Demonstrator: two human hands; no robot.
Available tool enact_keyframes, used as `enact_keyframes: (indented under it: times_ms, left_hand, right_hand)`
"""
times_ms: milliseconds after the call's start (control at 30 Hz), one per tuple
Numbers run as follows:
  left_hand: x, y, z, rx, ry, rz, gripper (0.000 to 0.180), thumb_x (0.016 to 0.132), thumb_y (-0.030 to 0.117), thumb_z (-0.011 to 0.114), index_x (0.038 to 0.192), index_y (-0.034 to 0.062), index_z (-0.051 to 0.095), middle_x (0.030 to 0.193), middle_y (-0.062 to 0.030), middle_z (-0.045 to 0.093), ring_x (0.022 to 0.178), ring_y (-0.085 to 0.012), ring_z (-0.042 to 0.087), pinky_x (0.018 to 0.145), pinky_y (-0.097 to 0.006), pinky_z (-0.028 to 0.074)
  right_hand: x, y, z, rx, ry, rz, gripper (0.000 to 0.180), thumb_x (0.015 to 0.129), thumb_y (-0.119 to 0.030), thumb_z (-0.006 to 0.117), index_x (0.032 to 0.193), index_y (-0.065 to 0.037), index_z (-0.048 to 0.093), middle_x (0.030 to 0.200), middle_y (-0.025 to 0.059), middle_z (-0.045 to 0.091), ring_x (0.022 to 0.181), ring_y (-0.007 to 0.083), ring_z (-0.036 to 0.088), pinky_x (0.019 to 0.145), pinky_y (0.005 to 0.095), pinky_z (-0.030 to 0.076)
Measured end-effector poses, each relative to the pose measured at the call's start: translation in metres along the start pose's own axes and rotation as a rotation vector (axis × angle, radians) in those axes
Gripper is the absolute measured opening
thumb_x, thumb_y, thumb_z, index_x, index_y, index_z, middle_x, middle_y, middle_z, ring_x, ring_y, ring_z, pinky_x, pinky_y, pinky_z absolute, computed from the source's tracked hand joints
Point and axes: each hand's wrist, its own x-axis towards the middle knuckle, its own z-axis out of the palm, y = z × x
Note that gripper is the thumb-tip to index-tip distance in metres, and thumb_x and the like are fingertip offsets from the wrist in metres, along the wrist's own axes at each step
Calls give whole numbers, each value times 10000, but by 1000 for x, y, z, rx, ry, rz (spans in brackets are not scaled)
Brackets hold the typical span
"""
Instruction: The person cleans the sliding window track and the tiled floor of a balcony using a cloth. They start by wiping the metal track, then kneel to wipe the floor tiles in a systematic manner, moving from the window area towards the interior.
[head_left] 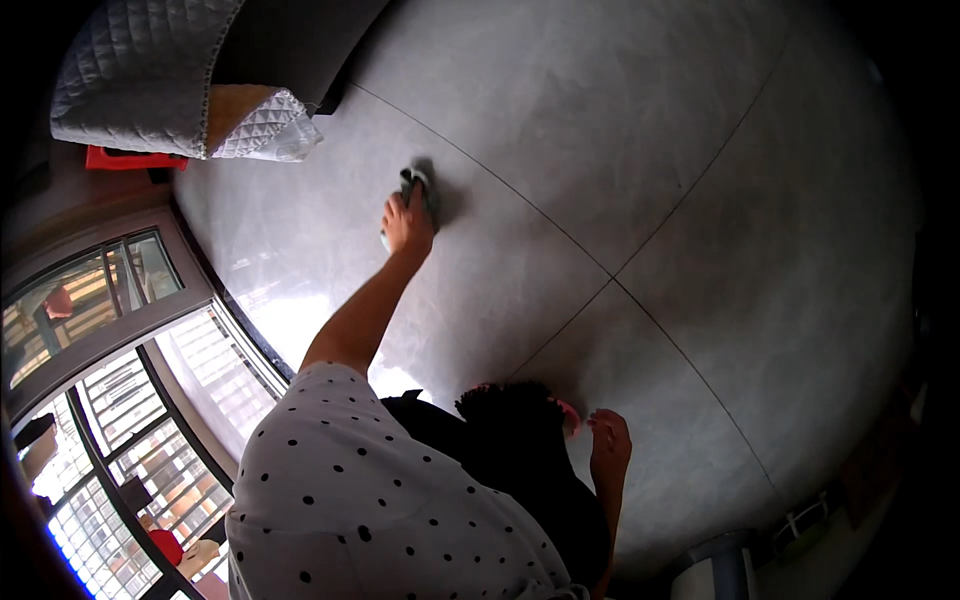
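Stretched out to the upper left, my left hand [406, 230] is closed on a bunched grey-green cloth [430, 192] and presses it against the grey tiled floor [540, 130]. Part of the cloth is hidden under the fingers. My right hand [610, 440] hangs low beside my dark-clad legs, its fingers loosely bent and apart, with nothing visible in them. Close to it are a black fluffy item [505, 402] and a pink edge [570, 416], perhaps footwear.
A quilted grey cover [140, 80] drapes over furniture at the upper left, above a red object [130, 158]. Along the left runs a framed glass door [150, 290] with bright light behind it. A grey and white container [715, 568] stands at the lower right.
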Motion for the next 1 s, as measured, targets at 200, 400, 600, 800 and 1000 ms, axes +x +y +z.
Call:
enact_keyframes:
  times_ms: [200, 400, 600, 800, 1000]
  left_hand:
    - [-7, 19, -34, -136, -323, -130, 566, 772, 162, 578, 1300, 109, 381, 1047, -195, 444, 996, -356, 455, 855, -440, 401]
    - [24, -2, -16, -33, -50, -110, 525, 781, 141, 519, 1285, 135, 372, 1037, -166, 454, 977, -341, 470, 798, -448, 426]
    - [-86, -15, -37, -69, -362, 86, 609, 756, 209, 596, 1302, 99, 350, 1096, -191, 432, 1040, -381, 419, 849, -463, 394]
    - [-40, -21, -51, -227, -59, 27, 227, 757, 263, 642, 869, 66, 641, 1019, -120, 570, 978, -235, 552, 787, -381, 454]
    - [54, -32, -14, -814, -343, -617, 245, 798, 231, 636, 765, -10, 605, 651, -68, 612, 534, -123, 567, 487, -236, 466]
  right_hand:
    - [-2, 6, -8, -11, 55, 17, 168, 895, -67, 467, 1024, 7, 546, 992, 104, 581, 904, 163, 571, 789, 278, 451]
    - [-12, 12, -4, 42, 30, 49, 170, 893, -67, 470, 1027, 7, 544, 993, 98, 581, 910, 156, 566, 801, 272, 444]
    - [-12, 28, -2, 32, 22, 54, 171, 883, -74, 482, 1023, -1, 548, 991, 92, 577, 905, 167, 564, 804, 276, 442]
    - [-13, 19, -8, -74, 31, 36, 168, 882, -71, 481, 1019, 5, 544, 1007, 94, 569, 870, 178, 577, 796, 286, 447]
    - [-11, 9, -11, -46, 55, 55, 168, 880, -61, 478, 1020, 5, 541, 1001, 96, 566, 860, 171, 571, 796, 284, 446]
